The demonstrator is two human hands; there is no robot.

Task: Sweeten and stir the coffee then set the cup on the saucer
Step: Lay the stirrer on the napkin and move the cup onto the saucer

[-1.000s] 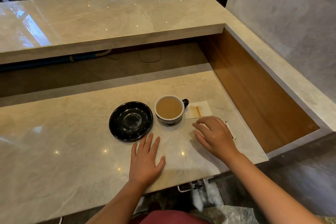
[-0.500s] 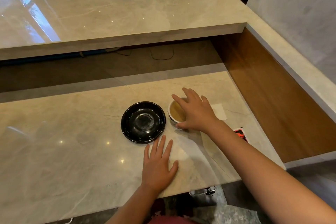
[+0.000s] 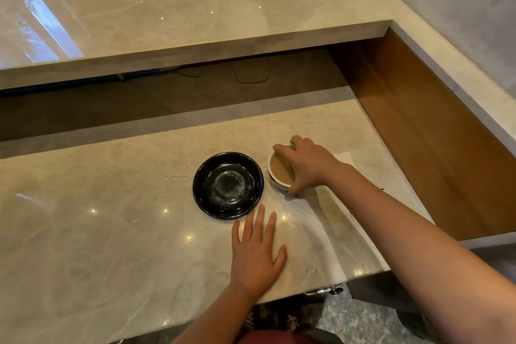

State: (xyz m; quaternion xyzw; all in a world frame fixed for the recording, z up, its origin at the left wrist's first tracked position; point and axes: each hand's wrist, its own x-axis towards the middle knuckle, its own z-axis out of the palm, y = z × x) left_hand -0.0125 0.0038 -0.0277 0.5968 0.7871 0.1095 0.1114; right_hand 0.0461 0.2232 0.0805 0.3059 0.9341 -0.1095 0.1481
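From the head view, I judge the last step is in hand: my right hand (image 3: 308, 166) grips the cup (image 3: 280, 172) by its rim from above, just right of the saucer (image 3: 227, 185), so next comes a level lift leftward. My left hand (image 3: 258, 248) lies flat, fingers spread, holding nothing, on the glossy marble counter (image 3: 97, 232); the round saucer is shiny black, the cup white-rimmed, full of milky coffee.
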